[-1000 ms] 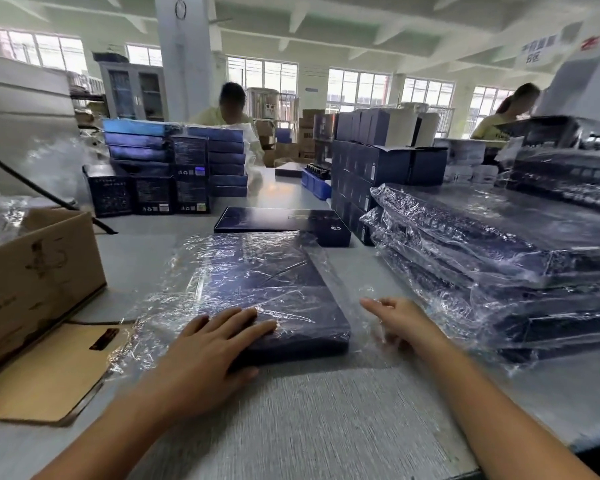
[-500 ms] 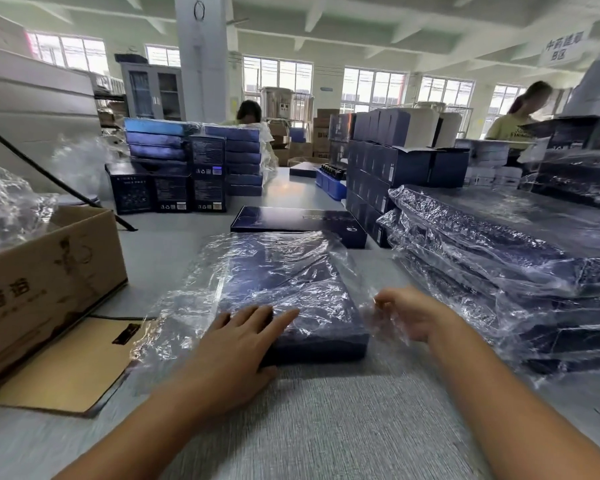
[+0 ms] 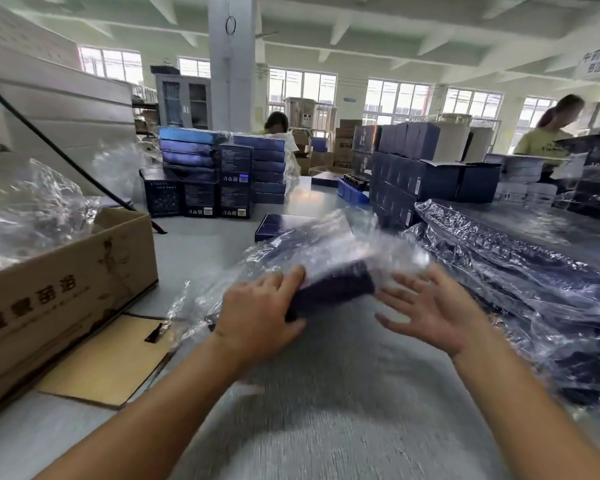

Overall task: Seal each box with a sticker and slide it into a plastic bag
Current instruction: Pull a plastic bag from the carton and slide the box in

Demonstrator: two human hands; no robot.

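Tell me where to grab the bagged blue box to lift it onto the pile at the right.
Grip the bagged blue box by its two short near corners, one hand from each side. It is flat and wide, and its loose slippery film would likely slide under a top grip. The left hand already clasps the near left corner; the right hand is open beside it.

Two hands (image 3: 257,317), one bagged box (image 3: 329,271), one cardboard carton (image 3: 66,289), two workers (image 3: 542,133)

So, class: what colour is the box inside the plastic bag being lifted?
Dark navy blue box, seen through the clear plastic bag; only the head view shows it.
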